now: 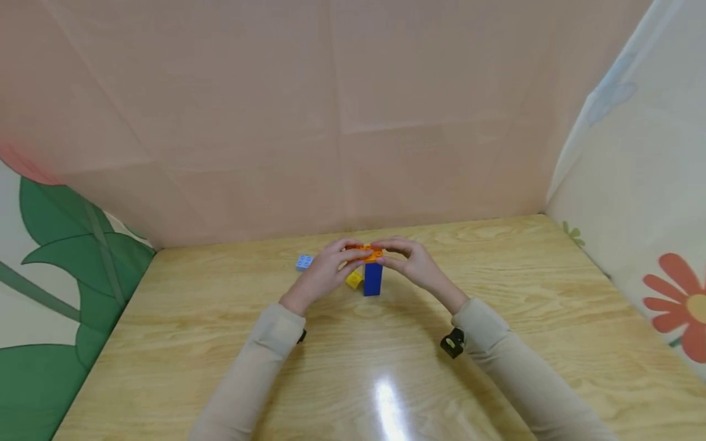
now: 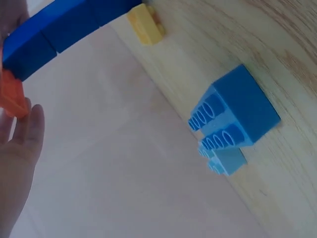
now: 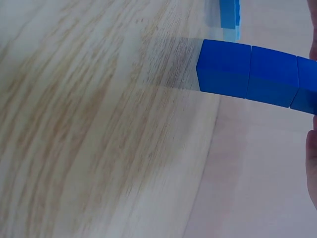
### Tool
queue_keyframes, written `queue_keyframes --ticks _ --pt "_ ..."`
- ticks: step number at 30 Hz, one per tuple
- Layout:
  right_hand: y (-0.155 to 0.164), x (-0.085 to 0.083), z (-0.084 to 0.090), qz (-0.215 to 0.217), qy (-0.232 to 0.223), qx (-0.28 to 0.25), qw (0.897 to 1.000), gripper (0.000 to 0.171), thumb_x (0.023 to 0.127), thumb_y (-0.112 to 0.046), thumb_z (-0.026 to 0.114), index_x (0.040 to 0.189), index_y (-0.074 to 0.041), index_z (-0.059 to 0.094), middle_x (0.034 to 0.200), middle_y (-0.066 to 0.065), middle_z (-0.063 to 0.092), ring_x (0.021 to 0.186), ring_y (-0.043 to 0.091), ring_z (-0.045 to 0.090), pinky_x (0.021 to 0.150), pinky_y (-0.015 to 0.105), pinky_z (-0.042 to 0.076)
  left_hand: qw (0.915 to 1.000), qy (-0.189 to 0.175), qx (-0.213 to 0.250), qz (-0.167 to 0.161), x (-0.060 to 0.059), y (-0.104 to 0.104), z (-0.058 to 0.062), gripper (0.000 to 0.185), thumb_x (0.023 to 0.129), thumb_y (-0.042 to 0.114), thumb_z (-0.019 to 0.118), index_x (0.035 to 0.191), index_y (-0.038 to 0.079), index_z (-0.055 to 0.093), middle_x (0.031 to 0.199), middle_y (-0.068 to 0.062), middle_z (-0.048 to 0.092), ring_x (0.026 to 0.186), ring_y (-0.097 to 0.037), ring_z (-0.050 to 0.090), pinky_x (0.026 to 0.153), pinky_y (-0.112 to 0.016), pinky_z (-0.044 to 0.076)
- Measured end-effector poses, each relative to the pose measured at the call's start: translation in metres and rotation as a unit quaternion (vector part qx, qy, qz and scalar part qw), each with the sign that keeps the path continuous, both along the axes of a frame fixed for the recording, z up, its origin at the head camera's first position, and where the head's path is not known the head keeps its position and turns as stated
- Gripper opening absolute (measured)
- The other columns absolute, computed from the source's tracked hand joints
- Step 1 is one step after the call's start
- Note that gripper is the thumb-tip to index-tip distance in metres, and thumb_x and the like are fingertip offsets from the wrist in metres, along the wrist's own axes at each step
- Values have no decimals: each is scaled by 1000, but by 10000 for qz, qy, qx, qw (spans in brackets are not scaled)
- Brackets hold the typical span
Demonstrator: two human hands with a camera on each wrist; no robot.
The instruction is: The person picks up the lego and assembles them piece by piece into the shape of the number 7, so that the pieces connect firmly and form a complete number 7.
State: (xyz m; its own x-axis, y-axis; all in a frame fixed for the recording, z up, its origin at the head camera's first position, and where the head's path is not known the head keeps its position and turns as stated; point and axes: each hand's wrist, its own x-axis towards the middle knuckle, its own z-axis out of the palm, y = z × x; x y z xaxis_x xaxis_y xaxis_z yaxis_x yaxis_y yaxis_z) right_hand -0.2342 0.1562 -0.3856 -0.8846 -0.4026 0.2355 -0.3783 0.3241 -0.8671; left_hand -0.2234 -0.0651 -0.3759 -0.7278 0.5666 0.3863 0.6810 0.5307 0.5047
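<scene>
1. Blue tower (image 1: 372, 280) stands upright on the table (image 1: 193, 349), long axis vertical.
2. Left hand (image 1: 330, 267) and right hand (image 1: 417, 264) pinch the orange brick (image 1: 378, 253) at its top, studs up.
3. Yellow brick (image 1: 354, 280) lies just left.
4. Left wrist view reveals a blue brick (image 2: 252, 109) beside the light-blue brick (image 1: 304, 262); head view doesn't.
5. Bare wood spreads widely either side; the back edge meets a pinkish backdrop (image 1: 353, 122).

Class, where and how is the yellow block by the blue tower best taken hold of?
Probably by two opposite sides of the yellow block that don't face the tower, coming in low from the left. The blue tower stands close on its right, crowding that side, and the left grip, up at the orange block on top, crowds the way from above.
</scene>
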Motion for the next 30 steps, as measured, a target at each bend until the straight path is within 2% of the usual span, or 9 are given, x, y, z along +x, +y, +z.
queue_keyframes --ticks 8,12,16,20,23,25,27,30 --pt "-1 1 -3 51 -8 -96 9999 33 92 -13 64 123 -2 63 126 18 61 123 35 53 109 55 38 9997 39 -242 -28 1 -1 2 30 94 12 60 122 16 67 126 -8 59 115 -26 55 92 -38 53" --pt "0 0 -3 114 -165 -101 9997 36 93 -13 61 127 0 59 129 20 59 122 36 54 105 53 43 9996 37 -284 -78 -1 -1 3 29 94 13 59 122 15 67 125 -7 58 114 -24 54 93 -36 53" --pt "0 -2 -3 156 -349 -104 9992 42 93 -14 62 132 0 53 132 20 57 119 37 56 97 46 51 9994 84 -321 -53 -3 -1 4 28 94 14 59 121 15 68 124 -6 58 113 -23 55 93 -35 53" --pt "-2 -5 -3 114 -234 153 9995 44 93 -16 63 133 0 53 130 21 59 116 36 58 94 42 54 9994 48 -346 2 -4 -1 5 27 96 16 57 121 15 67 125 -7 58 114 -24 55 94 -36 53" --pt "-3 -6 -2 85 -89 323 9994 42 92 -15 63 131 0 55 128 21 60 115 36 59 96 46 51 9987 -490 -58 155 -4 -1 3 29 97 21 56 124 14 64 130 -7 56 119 -25 54 98 -40 51" --pt "-3 -7 -1 77 -40 396 9992 42 92 -14 64 130 -1 56 127 20 61 114 36 59 98 50 49 9943 -986 263 304 -4 -1 0 34 97 27 55 128 15 61 134 -6 55 122 -24 53 100 -42 49" --pt "-3 -7 1 83 -4 457 9989 41 91 -14 65 129 -1 57 127 20 61 114 36 59 100 53 47 9846 -1515 727 487 -4 -1 -2 38 98 32 53 132 16 57 136 -5 55 122 -24 53 101 -43 48" --pt "-2 -7 2 85 -10 540 9985 41 91 -13 65 129 0 57 127 21 61 114 36 59 102 53 46 9689 -1914 1356 788 -6 -4 -5 41 101 35 47 136 13 53 136 -8 56 123 -24 54 103 -43 47"
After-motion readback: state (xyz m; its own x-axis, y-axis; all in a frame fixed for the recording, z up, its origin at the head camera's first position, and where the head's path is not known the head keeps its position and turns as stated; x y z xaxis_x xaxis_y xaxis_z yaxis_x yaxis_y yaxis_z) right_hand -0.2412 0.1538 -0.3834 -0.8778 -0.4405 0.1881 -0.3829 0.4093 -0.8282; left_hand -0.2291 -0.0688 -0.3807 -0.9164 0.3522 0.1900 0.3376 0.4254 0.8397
